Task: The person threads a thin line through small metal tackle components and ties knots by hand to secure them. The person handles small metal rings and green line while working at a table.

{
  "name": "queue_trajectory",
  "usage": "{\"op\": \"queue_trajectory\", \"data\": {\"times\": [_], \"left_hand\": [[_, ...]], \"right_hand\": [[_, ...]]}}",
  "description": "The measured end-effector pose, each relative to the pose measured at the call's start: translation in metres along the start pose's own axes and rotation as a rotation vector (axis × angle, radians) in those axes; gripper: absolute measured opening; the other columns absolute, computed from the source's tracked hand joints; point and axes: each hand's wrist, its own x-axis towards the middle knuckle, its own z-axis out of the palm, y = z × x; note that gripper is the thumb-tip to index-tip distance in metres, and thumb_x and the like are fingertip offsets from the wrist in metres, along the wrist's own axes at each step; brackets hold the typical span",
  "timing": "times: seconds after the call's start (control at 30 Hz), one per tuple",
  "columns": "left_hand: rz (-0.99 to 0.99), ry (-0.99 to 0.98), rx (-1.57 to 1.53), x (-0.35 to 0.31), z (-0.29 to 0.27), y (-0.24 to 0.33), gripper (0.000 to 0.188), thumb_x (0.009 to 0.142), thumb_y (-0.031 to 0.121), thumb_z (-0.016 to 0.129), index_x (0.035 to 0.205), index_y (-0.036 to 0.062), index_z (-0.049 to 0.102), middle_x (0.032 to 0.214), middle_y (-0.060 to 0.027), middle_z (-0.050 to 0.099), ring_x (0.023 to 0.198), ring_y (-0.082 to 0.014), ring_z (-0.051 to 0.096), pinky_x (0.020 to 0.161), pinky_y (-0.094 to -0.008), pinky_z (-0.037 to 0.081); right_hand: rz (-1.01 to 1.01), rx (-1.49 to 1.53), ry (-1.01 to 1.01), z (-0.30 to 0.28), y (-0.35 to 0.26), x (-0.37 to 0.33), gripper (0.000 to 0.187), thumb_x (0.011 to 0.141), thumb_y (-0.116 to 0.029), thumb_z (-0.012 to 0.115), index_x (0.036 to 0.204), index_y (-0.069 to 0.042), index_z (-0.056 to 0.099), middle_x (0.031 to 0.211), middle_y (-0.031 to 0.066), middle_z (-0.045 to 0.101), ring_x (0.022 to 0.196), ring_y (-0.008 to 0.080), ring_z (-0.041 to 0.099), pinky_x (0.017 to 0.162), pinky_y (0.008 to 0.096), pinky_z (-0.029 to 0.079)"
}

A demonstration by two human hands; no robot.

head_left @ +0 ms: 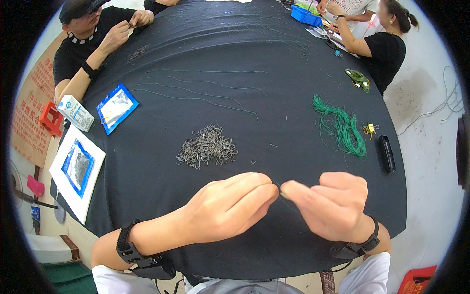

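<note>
My left hand [232, 206] and my right hand [328, 206] meet fingertip to fingertip over the near part of the table, both closed in a pinch. A thin, dark thread shows faintly at the pinched fingertips; anything smaller between them is hidden. Just beyond my left hand lies a heap of small metal fish hooks [206, 147]. One loose hook [253, 162] rests apart from it, near my fingers. Farther right is a loose bundle of green thread [342, 128]. Several cut lengths of thread [205, 93] stretch across the middle of the black cloth.
At left are a blue-edged packet [117, 109], a carton [76, 112] and a white board [93, 171] bearing another packet [78, 167]. Yellow clips [370, 129], a black case [387, 153] and a green cord bundle [358, 80] lie right. Other people work along the far sides, near a blue basket [306, 15].
</note>
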Motion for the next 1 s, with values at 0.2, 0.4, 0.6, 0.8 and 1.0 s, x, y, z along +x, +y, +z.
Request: {"op": "queue_trajectory", "data": {"times": [0.2, 0.4, 0.6, 0.8, 1.0], "left_hand": [[0.04, -0.006, -0.087, -0.001, -0.001, 0.0, 0.021, 0.066, -0.009, 0.069, 0.084, -0.0037, 0.06, 0.079, -0.014, 0.063, 0.064, -0.0248, 0.064, 0.053, -0.0306, 0.053], [-0.069, -0.013, -0.179, 0.001, -0.005, 0.003, 0.018, 0.069, -0.009, 0.068, 0.085, -0.0034, 0.062, 0.08, -0.0134, 0.063, 0.058, -0.017, 0.06, 0.048, -0.0249, 0.047], [-0.157, -0.031, -0.246, 0.001, -0.004, 0.003, 0.016, 0.073, -0.009, 0.067, 0.087, -0.003, 0.063, 0.083, -0.0121, 0.064, 0.056, -0.0092, 0.055, 0.045, -0.0201, 0.041], [-0.222, -0.052, -0.246, 0.003, -0.007, 0.005, 0.016, 0.074, -0.006, 0.068, 0.088, -0.0002, 0.064, 0.084, -0.0095, 0.064, 0.055, -0.0063, 0.051, 0.045, -0.0187, 0.039], [-0.213, 0.015, -0.213, 0.004, -0.008, 0.006, 0.016, 0.074, -0.006, 0.068, 0.088, 0.0006, 0.063, 0.084, -0.0086, 0.064, 0.054, -0.0055, 0.049, 0.045, -0.0183, 0.038]], "right_hand": [[0.105, 0.125, 0.035, 0.009, 0.009, -0.002, 0.031, 0.059, -0.002, 0.072, 0.09, -0.004, 0.069, 0.05, -0.0005, 0.049, 0.041, 0.0133, 0.045, 0.037, 0.0267, 0.034], [0.254, 0.267, -0.036, 0.013, 0.012, -0.003, 0.019, 0.069, -0.004, 0.073, 0.087, -0.007, 0.07, 0.052, 0.0052, 0.053, 0.041, 0.0171, 0.05, 0.038, 0.0286, 0.036], [0.297, 0.36, 0.003, 0.016, 0.013, -0.003, 0.014, 0.072, -0.004, 0.072, 0.086, -0.007, 0.07, 0.055, 0.007, 0.057, 0.043, 0.0181, 0.053, 0.04, 0.0282, 0.038], [0.303, 0.368, 0.012, 0.017, 0.014, -0.003, 0.015, 0.072, -0.003, 0.072, 0.086, -0.008, 0.07, 0.055, 0.0073, 0.058, 0.044, 0.0186, 0.054, 0.041, 0.0286, 0.039], [0.327, 0.427, 0.008, 0.021, 0.011, -0.004, 0.015, 0.071, -0.004, 0.073, 0.086, -0.007, 0.07, 0.053, 0.0074, 0.055, 0.043, 0.0183, 0.053, 0.04, 0.0285, 0.038]]}}
